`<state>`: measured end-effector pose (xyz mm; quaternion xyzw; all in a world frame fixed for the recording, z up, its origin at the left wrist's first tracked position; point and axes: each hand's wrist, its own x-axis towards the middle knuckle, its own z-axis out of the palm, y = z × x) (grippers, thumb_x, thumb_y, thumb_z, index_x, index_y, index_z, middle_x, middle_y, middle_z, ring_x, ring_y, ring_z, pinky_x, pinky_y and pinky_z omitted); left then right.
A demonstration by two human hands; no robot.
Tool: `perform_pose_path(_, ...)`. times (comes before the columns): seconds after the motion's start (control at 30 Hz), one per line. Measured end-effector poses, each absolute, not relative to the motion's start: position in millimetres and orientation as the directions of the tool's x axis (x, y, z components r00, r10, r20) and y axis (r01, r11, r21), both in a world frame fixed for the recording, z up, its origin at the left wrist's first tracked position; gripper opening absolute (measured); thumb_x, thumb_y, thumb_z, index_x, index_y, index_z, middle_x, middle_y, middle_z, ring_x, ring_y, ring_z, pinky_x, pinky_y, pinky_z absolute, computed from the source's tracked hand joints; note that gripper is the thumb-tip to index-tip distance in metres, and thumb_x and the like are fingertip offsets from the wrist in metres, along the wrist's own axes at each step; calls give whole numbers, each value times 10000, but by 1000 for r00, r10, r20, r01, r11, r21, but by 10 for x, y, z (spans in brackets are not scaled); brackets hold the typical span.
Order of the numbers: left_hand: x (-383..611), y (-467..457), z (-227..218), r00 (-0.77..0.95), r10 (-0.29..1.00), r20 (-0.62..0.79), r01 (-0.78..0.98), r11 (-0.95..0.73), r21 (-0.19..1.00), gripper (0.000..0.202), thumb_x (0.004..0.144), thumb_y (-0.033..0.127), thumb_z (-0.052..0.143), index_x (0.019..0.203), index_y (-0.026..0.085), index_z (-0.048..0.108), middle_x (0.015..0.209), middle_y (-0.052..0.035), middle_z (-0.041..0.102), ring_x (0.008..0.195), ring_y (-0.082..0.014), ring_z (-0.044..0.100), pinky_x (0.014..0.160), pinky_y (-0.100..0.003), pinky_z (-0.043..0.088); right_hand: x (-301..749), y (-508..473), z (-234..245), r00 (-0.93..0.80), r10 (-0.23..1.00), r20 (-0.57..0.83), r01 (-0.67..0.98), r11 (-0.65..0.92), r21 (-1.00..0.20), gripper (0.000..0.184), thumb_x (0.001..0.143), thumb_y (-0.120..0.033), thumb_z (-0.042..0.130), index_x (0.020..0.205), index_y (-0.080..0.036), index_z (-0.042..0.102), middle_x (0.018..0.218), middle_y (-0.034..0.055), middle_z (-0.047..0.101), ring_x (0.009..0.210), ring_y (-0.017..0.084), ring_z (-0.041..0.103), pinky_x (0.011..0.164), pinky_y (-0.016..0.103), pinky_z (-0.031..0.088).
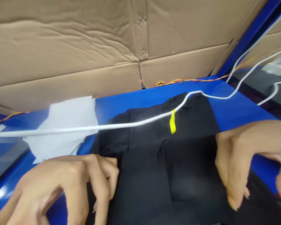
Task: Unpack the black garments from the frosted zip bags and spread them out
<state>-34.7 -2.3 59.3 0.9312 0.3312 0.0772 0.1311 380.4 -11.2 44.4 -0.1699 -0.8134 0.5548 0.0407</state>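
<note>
Near six o'clock on the blue surface (239, 107), a folded black garment (145, 178) lay under a white cable (131, 122) bearing a yellow tag (172, 122). The left hand (61, 184) curled its fingers (110, 175) and the right hand (245, 156) turned its narrowly set fingers (233, 197) down against the garment's sides; whether either gripped, I couldn't tell.
</note>
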Motion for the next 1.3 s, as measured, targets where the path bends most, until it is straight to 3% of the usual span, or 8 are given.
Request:
perform_pose_path(0.13,-146,-44,490,787,615,53,585,-770,254,661,920,752,638,1476,395,660,1673,-25,508,1582,-425,365,1282,-656,338,3667,54,329,-880,475,-3,194,353,-915,314,1008,-482,716,1191,-251,824,1030,52,839,842,179,809,732,253,654)
perform_pose_path(0.23,-70,-37,396,829,559,9,545,-810,216,685,970,691,636,1599,454,506,1768,-22,362,1627,-448,289,1297,-733,244,3585,134,93,-664,712,228,462,631,-624,269,1014,-406,673,1151,-230,824,1118,101,817,1026,268,783,923,405,640)
perform_pose_path(0.3,-60,-27,346,843,536,-41,533,-823,195,745,1002,697,585,1673,461,362,1807,-47,260,1646,-477,231,1269,-802,205,3561,126,-38,-614,715,336,606,699,-379,348,971,-473,687,1155,-209,819,1249,169,766,1171,382,724,1032,583,581)
perform_pose_path(0.4,-70,-31,311,827,556,-80,561,-812,161,820,1012,721,541,1715,447,221,1824,-61,191,1660,-506,143,1246,-849,160,3557,54,-131,-671,685,285,627,729,-276,553,974,-583,652,1394,-228,713,1480,207,629,1351,433,616,1076,658,539)
perform_pose_path(0.5,-80,-55,314,800,596,-69,600,-790,129,831,1010,722,543,1716,451,199,1834,-49,144,1667,-507,82,1252,-852,114,3553,12,-150,-729,637,249,598,771,-220,649,1008,-610,599,1538,-236,584,1611,231,498,1488,447,493,1147,708,465)
perform_pose_path(0.73,-70,-63,285,764,640,-82,642,-742,192,615,1111,597,383,1699,488,237,1841,1,92,1684,-449,68,1287,-810,110,3488,76,-180,-685,636,355,630,762,-149,631,1021,-577,586,1522,-194,585,1708,264,371,1586,475,357,1200,724,403)
perform_pose_path(0.97,-58,-66,280,736,671,-91,674,-716,180,631,1095,597,440,1691,501,256,1839,19,105,1680,-467,67,1277,-828,86,3505,69,-256,-744,642,188,626,767,-143,746,1041,-632,552,1678,-273,408,1790,198,226,1642,461,223,1238,784,292)
perform_pose_path(1.3,-117,-43,294,712,695,-103,702,-695,157,732,1041,690,505,1697,490,248,1838,15,109,1670,-493,92,1278,-818,125,3546,93,-270,-729,665,165,648,747,-145,782,1034,-703,514,1686,-289,390,1784,190,249,1648,453,201,1241,796,263)
